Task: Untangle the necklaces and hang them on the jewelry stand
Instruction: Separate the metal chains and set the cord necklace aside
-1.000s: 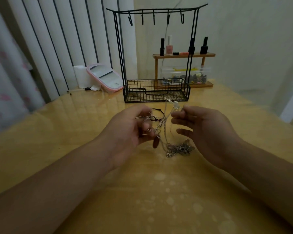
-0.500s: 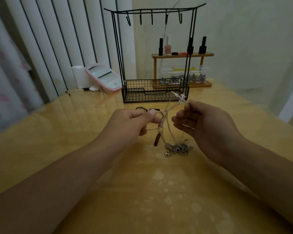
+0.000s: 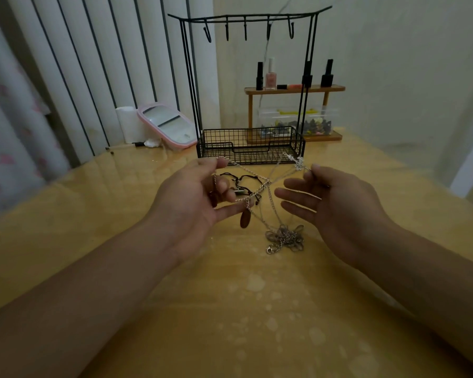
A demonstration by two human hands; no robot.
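We hold the necklaces (image 3: pixel 268 186) spread between two hands set apart above the middle of the tabletop (image 3: pixel 93 214). Our left hand (image 3: pixel 191 203) pinches a silver chain at thumb and forefinger, another strand draped over a lower finger; our right hand (image 3: pixel 336 203) pinches a thin strand near its clasp. We judge gentle outward tension best, never yanking. Fine metal links, a dark cord and a brown oval pendant (image 3: pixel 245 219) knot together. The black wire jewelry stand (image 3: pixel 250 17) waits near the far edge, hooks bare.
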